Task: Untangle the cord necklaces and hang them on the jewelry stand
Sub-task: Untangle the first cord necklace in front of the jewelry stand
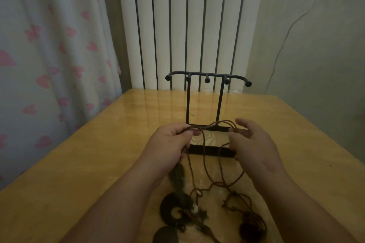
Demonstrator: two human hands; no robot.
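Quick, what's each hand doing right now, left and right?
Left hand: closed, pinching the brown cords.
Right hand: thumb and fingers pinch the cords, other fingers spread.

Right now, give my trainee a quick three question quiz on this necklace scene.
1. True or false: a necklace already hangs on the jewelry stand.
2. What does the left hand pinch? A) brown cord B) a stand peg C) a pendant
3. Where do the dark pendants lie?

Key: 1 false, every peg is bare. 2 A, the brown cord, which also runs to the right hand. 3 On the wooden table, near the camera.
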